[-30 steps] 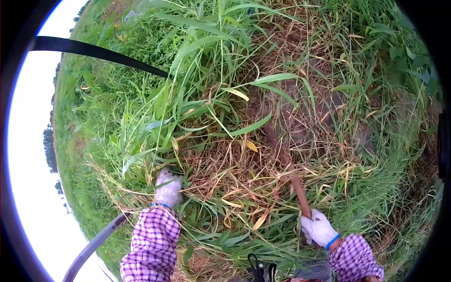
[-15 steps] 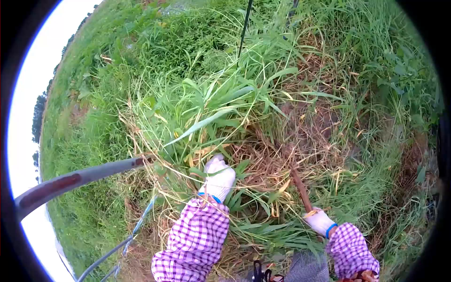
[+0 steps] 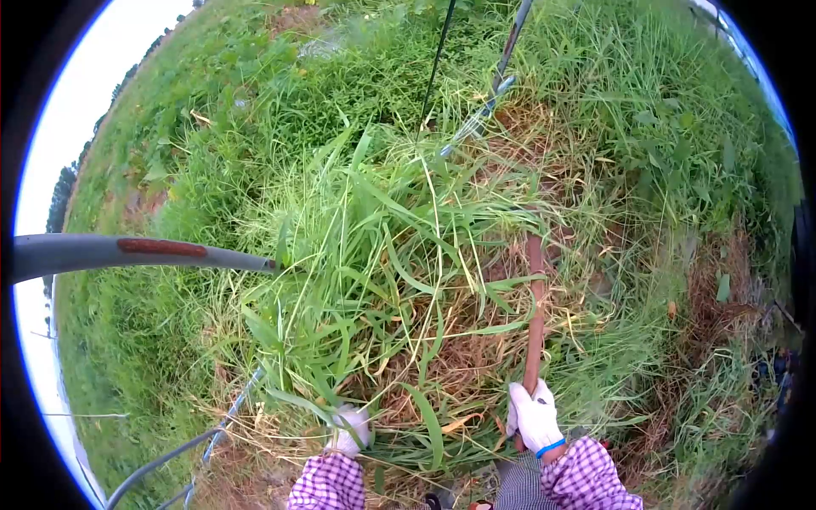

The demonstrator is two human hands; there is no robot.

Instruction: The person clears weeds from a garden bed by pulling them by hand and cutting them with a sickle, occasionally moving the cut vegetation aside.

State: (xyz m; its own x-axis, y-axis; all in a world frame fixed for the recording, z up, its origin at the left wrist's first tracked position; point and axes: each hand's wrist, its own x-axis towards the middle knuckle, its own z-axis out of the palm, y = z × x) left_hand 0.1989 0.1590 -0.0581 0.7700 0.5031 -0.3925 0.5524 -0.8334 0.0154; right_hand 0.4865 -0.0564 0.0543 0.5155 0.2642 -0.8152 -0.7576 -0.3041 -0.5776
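My right hand (image 3: 534, 416), in a white glove with a blue cuff, is closed round the lower end of a brown wooden handle (image 3: 536, 314). The handle points away from me, and its far end disappears into cut grass. Lower left of centre, my left hand (image 3: 349, 430), also gloved, is among long green blades (image 3: 340, 297) that partly cover it. Its fingers are hidden, so its grip cannot be made out. Between the hands lies dry brown straw (image 3: 459, 361).
A curved grey metal pipe (image 3: 195, 253) with rusty patches enters from the left. Another pipe (image 3: 510, 47) and a thin dark rod (image 3: 438, 64) stand at the top. Lower left is a bent pipe (image 3: 161, 463). Dense grass surrounds everything.
My left hand has come down and back towards me, and the long grass has shifted over the straw. My right hand has moved left, with the handle now more upright and more of it showing.
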